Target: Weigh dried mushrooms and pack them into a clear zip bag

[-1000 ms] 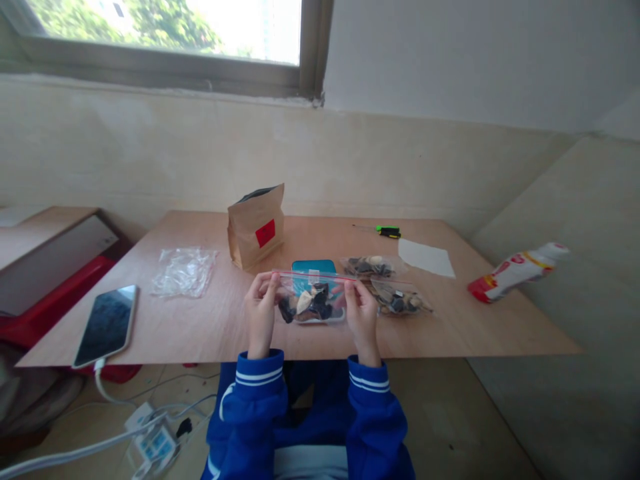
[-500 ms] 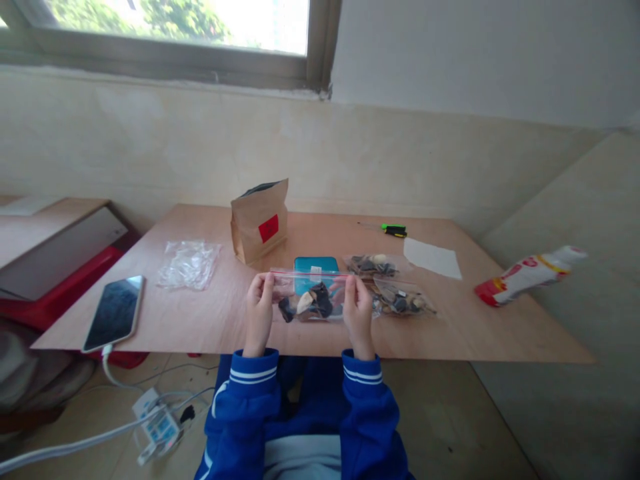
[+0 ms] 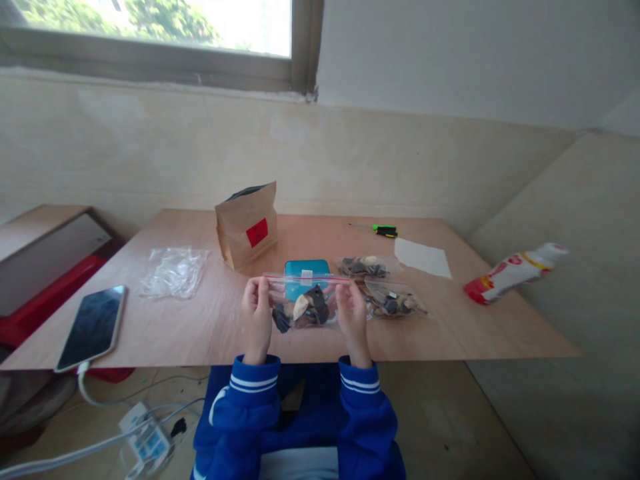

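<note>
A clear zip bag [image 3: 304, 313] with a red seal strip hangs between my hands, with dark and pale dried pieces inside it. My left hand [image 3: 257, 317] pinches the top left corner, thumb against fingers. At the right end of the strip, my right hand [image 3: 351, 313] grips the top edge. Behind the bag lies a blue box [image 3: 306, 268] with a white label, partly seen through the plastic. Two more filled clear bags, an upper one [image 3: 364, 267] and a lower one [image 3: 397, 304], lie to the right of my hands.
A brown paper bag [image 3: 246, 227] with a red label stands at the back. Clear empty bags [image 3: 175, 272] and a charging phone [image 3: 93, 327] are on the left. Screwdrivers [image 3: 384, 231], a white paper [image 3: 423, 258] and a tilted white-and-red bottle [image 3: 515, 273] are on the right.
My right hand has slid slightly inward along the bag's seal, leaving the strip's end sticking out past its fingers. The whole view has shifted a little.
</note>
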`<state>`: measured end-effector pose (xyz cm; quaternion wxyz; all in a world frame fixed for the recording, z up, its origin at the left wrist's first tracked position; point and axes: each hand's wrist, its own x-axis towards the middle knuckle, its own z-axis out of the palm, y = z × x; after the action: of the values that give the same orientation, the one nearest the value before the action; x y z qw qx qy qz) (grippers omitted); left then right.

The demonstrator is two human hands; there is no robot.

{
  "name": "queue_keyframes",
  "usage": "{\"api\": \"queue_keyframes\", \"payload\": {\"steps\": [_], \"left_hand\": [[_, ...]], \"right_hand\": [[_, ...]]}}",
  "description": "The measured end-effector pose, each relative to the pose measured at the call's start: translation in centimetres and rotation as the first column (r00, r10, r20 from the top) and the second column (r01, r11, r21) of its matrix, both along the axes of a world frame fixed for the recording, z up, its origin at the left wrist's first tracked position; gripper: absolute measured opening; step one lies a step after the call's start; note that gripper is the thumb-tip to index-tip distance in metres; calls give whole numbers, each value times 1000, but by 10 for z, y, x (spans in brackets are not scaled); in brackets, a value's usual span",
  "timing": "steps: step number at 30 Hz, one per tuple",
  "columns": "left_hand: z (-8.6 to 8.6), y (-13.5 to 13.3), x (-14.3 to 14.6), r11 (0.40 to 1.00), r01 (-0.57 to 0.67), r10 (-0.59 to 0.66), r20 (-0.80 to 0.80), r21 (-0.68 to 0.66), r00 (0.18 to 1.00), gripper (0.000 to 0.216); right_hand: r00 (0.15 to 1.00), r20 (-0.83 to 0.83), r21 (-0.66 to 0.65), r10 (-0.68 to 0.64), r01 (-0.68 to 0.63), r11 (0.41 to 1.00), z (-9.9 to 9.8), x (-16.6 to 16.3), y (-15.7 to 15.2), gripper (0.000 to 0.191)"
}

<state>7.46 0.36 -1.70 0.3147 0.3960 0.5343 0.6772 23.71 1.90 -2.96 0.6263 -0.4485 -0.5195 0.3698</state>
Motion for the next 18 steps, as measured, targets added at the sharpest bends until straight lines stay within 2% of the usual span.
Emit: {"api": "queue_keyframes", "payload": {"steps": [3, 8, 16, 18], "left_hand": [[-2, -1, 2, 998, 60, -60, 39, 3, 997, 32], [-3, -2, 4, 989, 121, -125, 44, 80, 991, 22], [-6, 0, 1, 992, 79, -83, 35, 96, 996, 21], [-7, 0, 0, 993, 71, -73, 14, 93, 997, 21]], "right_hand": [[1000, -26, -19, -6, 5, 1000, -1, 1, 1, 24], [996, -91, -4, 1, -1, 1000, 0, 2, 2, 18], [998, -56, 34, 3, -1, 999, 1, 6, 1, 13], [997, -70, 30, 45, -43, 999, -1, 7, 2, 15]]}}
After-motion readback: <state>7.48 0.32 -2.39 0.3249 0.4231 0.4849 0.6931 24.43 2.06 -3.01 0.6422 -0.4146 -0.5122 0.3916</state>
